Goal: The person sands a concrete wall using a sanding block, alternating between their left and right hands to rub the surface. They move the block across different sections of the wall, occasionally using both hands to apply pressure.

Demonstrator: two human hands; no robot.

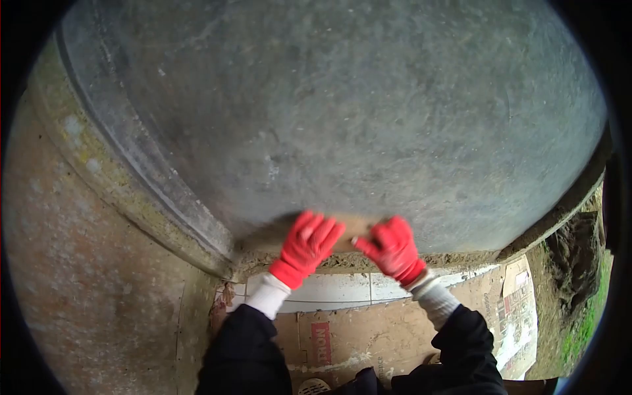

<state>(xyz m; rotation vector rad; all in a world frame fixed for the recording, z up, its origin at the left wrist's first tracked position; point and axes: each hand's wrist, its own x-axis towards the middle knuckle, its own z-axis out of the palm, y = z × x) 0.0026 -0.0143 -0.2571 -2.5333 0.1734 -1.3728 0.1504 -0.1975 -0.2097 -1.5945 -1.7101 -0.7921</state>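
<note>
A brown, block-like piece [359, 227], smeared by motion, lies between my hands at the near edge of a broad grey worktop [368, 118]. I cannot make out what it is. My left hand [307, 243], in a red glove with a white cuff, has its fingers curled at the piece's left end. At its right end is my right hand [393, 247], also red-gloved, with fingers bent and thumb pointing inward. The gloves hide much of both ends. Below the hands, brown mud [349, 263] cakes the worktop's front edge.
On the left, a raised, worn ledge [145, 204] borders the worktop beside a stained wall [85, 263]. White tiles [339, 289] and flattened cardboard [368, 329] lie below. A dark, crumpled heap [576, 257] and grass [589, 319] are at the right.
</note>
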